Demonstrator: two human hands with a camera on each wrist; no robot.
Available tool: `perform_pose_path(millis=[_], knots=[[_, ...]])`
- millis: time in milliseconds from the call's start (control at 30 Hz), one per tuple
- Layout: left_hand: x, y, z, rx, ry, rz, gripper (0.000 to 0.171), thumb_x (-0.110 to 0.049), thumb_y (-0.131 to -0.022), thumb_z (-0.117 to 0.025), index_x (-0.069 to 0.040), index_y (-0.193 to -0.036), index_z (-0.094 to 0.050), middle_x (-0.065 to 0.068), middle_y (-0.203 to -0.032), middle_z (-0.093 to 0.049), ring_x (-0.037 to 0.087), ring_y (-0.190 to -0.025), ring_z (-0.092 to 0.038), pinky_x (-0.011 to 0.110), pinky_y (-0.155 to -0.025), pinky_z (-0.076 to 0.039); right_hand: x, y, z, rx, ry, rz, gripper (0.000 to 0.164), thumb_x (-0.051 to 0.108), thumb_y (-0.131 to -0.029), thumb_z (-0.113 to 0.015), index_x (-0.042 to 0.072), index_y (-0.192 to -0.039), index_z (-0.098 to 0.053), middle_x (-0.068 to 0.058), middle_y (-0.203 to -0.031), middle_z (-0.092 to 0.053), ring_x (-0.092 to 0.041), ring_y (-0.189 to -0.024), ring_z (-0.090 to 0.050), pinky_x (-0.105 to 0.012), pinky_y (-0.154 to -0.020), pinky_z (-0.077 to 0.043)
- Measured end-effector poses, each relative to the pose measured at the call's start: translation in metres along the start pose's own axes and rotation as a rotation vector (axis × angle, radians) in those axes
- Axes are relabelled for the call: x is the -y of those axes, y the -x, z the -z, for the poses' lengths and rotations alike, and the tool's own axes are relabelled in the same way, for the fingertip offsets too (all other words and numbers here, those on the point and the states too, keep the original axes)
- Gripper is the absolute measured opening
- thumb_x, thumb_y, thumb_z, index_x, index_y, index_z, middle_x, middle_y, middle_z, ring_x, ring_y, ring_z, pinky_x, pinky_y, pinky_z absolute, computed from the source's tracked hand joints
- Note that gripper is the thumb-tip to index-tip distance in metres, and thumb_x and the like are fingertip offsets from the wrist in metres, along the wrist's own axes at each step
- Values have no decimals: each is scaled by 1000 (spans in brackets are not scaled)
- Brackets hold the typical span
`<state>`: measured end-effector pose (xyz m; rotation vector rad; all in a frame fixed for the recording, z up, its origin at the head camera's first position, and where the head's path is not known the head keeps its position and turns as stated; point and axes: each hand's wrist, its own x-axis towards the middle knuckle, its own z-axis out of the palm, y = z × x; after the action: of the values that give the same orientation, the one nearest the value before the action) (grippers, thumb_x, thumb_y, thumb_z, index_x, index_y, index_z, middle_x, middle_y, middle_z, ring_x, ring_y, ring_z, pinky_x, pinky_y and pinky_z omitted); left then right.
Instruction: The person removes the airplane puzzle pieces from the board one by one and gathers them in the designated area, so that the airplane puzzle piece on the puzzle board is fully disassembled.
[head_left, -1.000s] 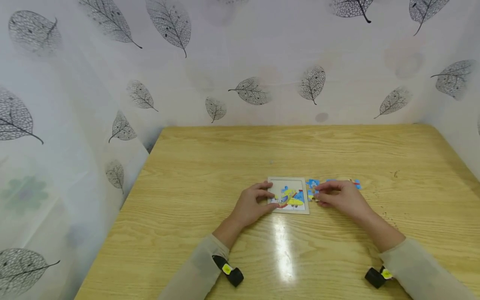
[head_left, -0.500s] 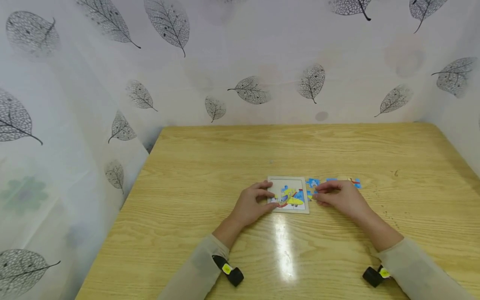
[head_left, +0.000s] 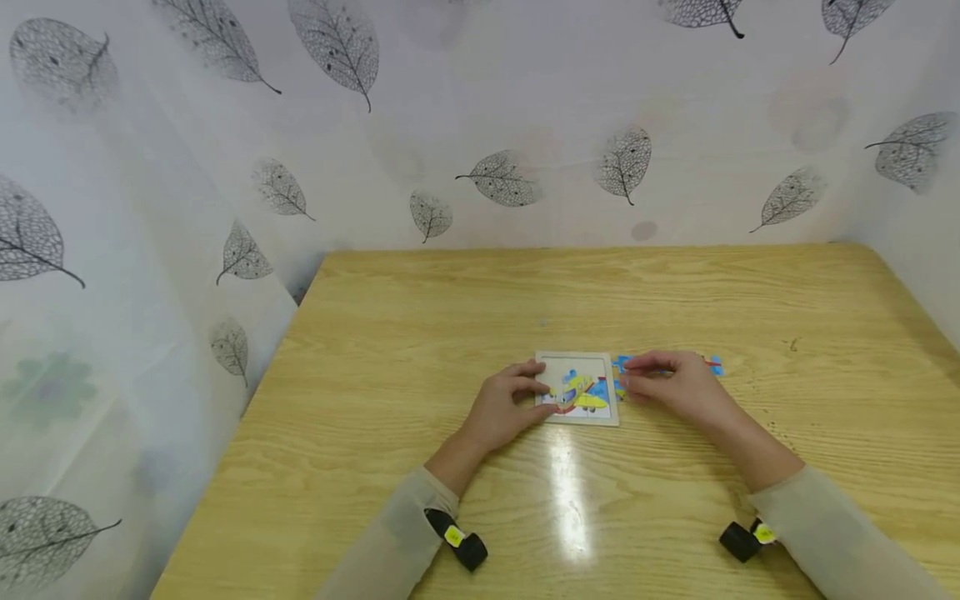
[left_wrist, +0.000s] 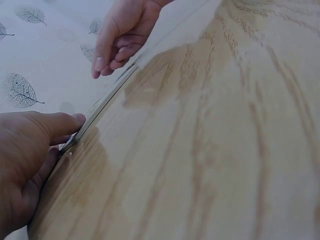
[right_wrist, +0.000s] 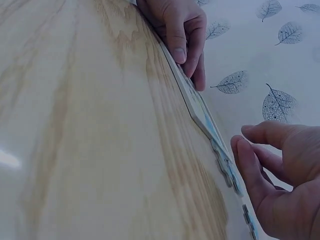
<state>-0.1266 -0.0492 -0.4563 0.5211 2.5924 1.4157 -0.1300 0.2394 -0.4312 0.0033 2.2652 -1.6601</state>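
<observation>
In the head view my left hand holds the left side of a small framed jigsaw puzzle, with fingertips and thumb on it. A yellow airplane picture on blue fills part of the frame. Just right of it my right hand hovers over loose puzzle pieces, partly covering them. Its thumb and forefinger come close together in the right wrist view, where I see nothing between them. There, jigsaw pieces lie beyond the frame's corner. In the left wrist view my left thumb touches the frame's edge.
The frame and pieces lie on a wood-grain table, with a bright light reflection at the front. A pale curtain printed with leaves stands behind and at the sides. Another loose piece shows beyond the right hand.
My right hand has shifted slightly away from me and to the left, and its fingers now cover more of the upper loose pieces. My left hand stays on the frame.
</observation>
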Motion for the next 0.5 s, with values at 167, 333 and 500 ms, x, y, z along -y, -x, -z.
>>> perform_pose_path(millis=[167,333,500], knots=[[0,-2,1,-1,-21,-15,26,-22,-84,-82,-7,-105,-77,3,-142,-60,22,-140,-49,37,-118,-39,9,-9,-9,62,-6,16,46,18,-92,-73,-9,-126,-60,-12,-106,-67,-7,-87,-72,-28,-80,-62],[2,-4,1,12,-23,-15,27,-23,-84,-82,-8,-106,-77,2,-142,-60,20,-140,-48,36,-119,-37,17,-13,-19,142,62,50,44,17,-96,-68,-9,-129,-59,-23,-116,-65,-11,-89,-72,-28,-78,-63],[2,-2,1,7,-27,-13,28,-25,-85,-81,-8,-106,-77,2,-141,-60,21,-140,-49,37,-119,-37,22,-19,-31,218,57,37,45,18,-100,-62,-11,-134,-54,-28,-125,-60,-22,-91,-74,-31,-79,-63]])
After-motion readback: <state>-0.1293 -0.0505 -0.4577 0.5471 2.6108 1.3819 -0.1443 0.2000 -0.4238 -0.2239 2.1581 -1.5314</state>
